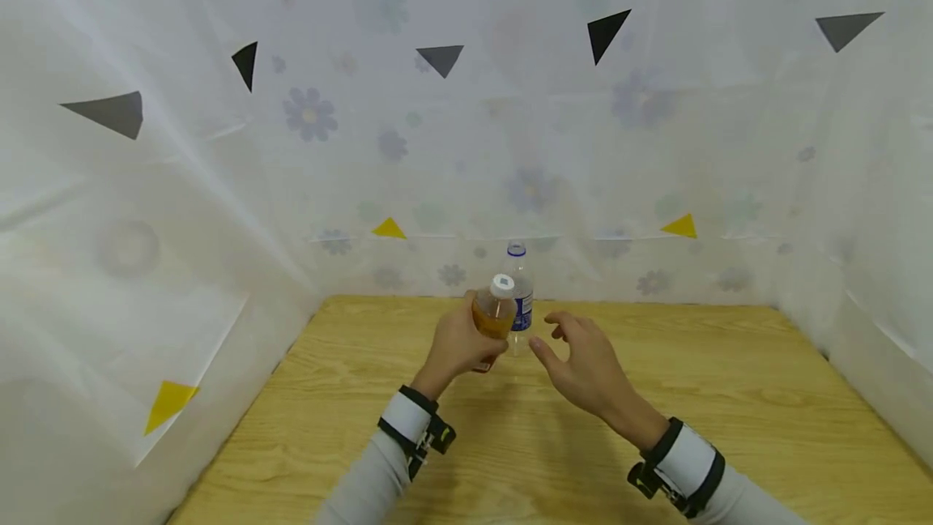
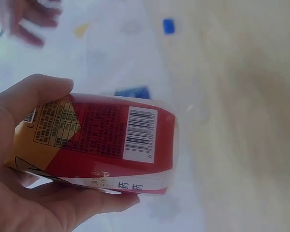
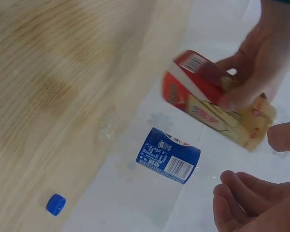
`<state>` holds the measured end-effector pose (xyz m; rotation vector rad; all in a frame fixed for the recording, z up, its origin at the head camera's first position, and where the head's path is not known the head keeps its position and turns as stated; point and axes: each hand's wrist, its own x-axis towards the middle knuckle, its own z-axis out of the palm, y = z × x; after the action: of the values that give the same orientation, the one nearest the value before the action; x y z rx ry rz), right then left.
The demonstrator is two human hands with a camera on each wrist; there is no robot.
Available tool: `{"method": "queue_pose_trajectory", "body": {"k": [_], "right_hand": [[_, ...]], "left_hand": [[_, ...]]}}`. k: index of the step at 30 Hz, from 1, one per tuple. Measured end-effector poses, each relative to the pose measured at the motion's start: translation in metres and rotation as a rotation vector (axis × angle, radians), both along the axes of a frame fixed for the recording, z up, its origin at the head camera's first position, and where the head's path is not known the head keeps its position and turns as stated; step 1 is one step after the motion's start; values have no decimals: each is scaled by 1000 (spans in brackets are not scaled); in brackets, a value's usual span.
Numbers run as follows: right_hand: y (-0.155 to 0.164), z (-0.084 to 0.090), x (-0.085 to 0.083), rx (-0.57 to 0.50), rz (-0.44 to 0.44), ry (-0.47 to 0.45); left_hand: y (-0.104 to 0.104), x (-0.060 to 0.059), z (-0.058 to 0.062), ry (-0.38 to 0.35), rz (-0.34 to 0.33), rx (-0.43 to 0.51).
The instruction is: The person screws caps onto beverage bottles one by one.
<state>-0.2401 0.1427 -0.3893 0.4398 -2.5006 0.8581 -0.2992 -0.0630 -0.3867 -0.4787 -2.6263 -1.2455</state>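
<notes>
My left hand grips a bottle of amber drink round its body, lifted off the table and slightly tilted, a white cap on top. Its red and yellow label carries a barcode in the left wrist view. Behind it a clear bottle with a blue label stands upright on the table, its mouth uncapped. My right hand hovers to the right of both bottles, fingers loosely bent, holding nothing. A blue bottle cap lies on the table near the clear bottle; in the head view I cannot see it.
A wooden table carries the things. White flower-printed sheeting hangs behind it and on both sides, with black, grey and yellow triangles stuck on. A strap with a small camera sits on each wrist.
</notes>
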Motion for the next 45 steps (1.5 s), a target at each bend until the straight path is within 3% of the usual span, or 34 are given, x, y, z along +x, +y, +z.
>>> {"method": "queue_pose_trajectory", "body": {"k": [8, 11, 14, 17, 20, 26, 38, 45], "right_hand": [[5, -3, 1, 38, -9, -30], [8, -3, 1, 45, -11, -37], [10, -4, 0, 56, -13, -54], [12, -5, 1, 64, -11, -85], [14, -7, 1, 72, -6, -117], [17, -10, 0, 88, -9, -155], [20, -14, 1, 109, -11, -208], [20, -15, 0, 111, -7, -212]], "left_hand": [[-54, -38, 53, 136, 163, 75], [-79, -52, 64, 155, 243, 105], [-103, -62, 64, 144, 346, 148], [-123, -67, 52, 112, 446, 211], [-139, -69, 31, 71, 516, 267], [-156, -63, -11, 14, 598, 311], [-157, -61, -60, -11, 650, 301], [-159, -64, -66, 6, 630, 282]]}}
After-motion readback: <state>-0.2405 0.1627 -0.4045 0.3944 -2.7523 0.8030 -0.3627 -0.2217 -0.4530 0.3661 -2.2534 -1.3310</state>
